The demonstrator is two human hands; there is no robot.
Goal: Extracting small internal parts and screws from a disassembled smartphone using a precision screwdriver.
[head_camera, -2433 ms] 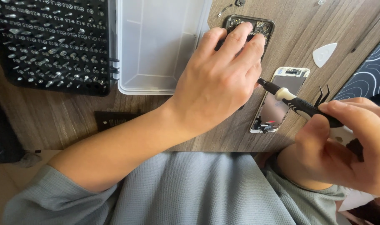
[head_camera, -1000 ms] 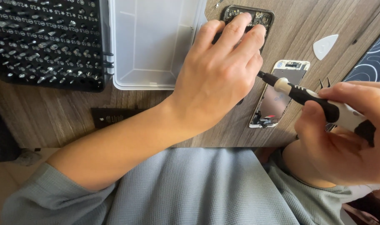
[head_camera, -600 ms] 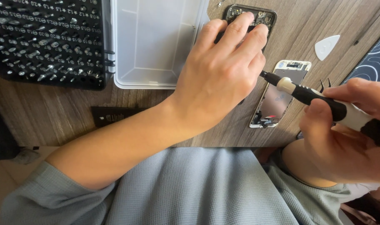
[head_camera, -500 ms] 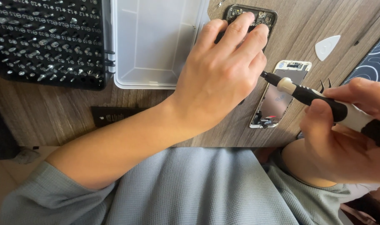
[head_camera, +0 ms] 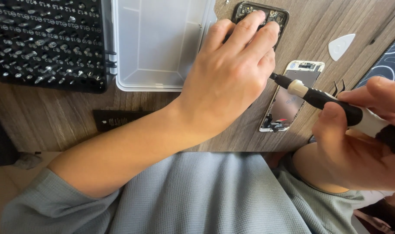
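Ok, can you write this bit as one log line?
left hand: pressing on phone | right hand: holds screwdriver, tip by left hand | screen: flat on table

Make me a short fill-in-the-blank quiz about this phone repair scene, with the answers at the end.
1. The left hand presses down on the opened dark ____.
2. The right hand grips a black and white ____.
3. The detached screen panel lies on the ____ table.
4. The rack of bits sits to the ____ of the clear plastic lid in the picture.

Missing words: phone; screwdriver; wooden; left
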